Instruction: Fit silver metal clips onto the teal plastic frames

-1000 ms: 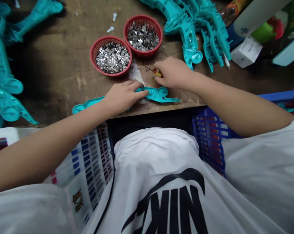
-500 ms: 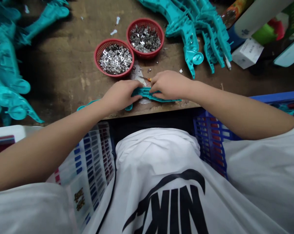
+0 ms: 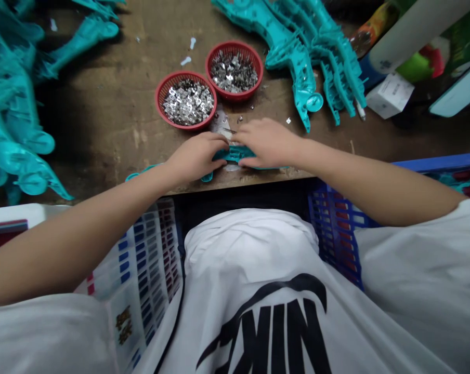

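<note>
A long teal plastic part point(image 3: 238, 154) lies along the near edge of the table, ribbed and hollow on its upper side. My left hand point(image 3: 198, 157) grips it from the left, thumb in front and fingers behind. From the right, my right hand point(image 3: 270, 143) closes around the same part, thumb low and fingers reaching over the back. Just beyond the right fingertips a thin metal tool tip point(image 3: 229, 130) shows; its handle is hidden, and whether the hand holds it I cannot tell. Both hands cover much of the part's length.
Two red baskets, one nearer point(image 3: 158, 98) and one farther point(image 3: 261, 67), hold small metal clips. Teal parts are piled at left point(image 3: 20, 124) and back right point(image 3: 297, 67). A white box point(image 3: 391, 96) stands at right. Plastic crates, one white point(image 3: 151, 259) and one blue point(image 3: 334, 223), flank my lap.
My right hand has shifted slightly left, its fingers now hiding the tool's orange handle. The left hand keeps its hold. The whole view has tilted a little.
</note>
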Demonstrator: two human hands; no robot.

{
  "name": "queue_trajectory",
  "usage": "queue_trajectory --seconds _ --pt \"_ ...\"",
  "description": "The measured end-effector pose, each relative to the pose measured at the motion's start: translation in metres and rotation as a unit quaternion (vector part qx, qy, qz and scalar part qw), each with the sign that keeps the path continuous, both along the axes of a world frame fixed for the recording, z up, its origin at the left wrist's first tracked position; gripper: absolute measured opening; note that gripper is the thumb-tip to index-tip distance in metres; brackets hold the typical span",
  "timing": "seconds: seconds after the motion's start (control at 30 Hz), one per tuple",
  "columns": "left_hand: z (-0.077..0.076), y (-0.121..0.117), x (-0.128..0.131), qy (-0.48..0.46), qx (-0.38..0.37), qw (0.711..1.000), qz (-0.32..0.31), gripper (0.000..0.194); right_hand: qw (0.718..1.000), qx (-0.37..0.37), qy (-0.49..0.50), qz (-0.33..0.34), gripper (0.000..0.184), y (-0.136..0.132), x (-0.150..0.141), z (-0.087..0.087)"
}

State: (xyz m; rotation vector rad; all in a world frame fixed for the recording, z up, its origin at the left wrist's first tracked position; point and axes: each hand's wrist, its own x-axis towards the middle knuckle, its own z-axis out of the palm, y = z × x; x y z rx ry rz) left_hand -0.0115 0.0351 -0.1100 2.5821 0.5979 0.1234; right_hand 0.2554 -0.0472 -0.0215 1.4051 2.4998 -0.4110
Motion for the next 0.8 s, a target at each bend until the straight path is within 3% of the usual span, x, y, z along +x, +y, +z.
queue_trajectory --seconds 0.13,0.3,0.43,0.53,0.6,0.67,0.73,0.8 --pt "0.004 -0.004 0.004 0.033 0.004 0.999 0.002 0.041 0.999 -0.026 -0.007 0.023 0.066 -0.004 -0.004 -0.009" --pt "0.017 -0.009 0.011 0.058 0.019 0.998 0.012 0.037 1.000 -0.022 0.009 -0.002 0.071 -0.010 -0.011 -0.012" --pt "0.047 -0.020 0.014 0.049 0.062 0.996 0.042 0.032 0.998 0.011 0.054 -0.021 0.066 -0.011 -0.004 -0.007" --pt "0.079 -0.038 0.011 -0.085 0.194 0.971 0.106 0.036 0.978 0.146 0.139 -0.048 0.058 0.000 0.032 0.005" --pt "0.094 -0.048 0.008 -0.185 0.269 0.937 0.124 0.037 0.948 0.245 0.173 -0.108 0.056 0.013 0.065 0.012" --pt "0.098 -0.051 0.007 -0.234 0.309 0.916 0.101 0.031 0.916 0.307 0.163 -0.199 0.059 0.029 0.096 0.012" --pt "0.092 -0.047 0.007 -0.231 0.317 0.918 0.059 0.029 0.894 0.305 0.126 -0.304 0.070 0.044 0.119 0.005" --pt "0.080 -0.039 0.007 -0.193 0.299 0.934 0.020 0.028 0.881 0.252 0.078 -0.393 0.079 0.054 0.130 -0.008"
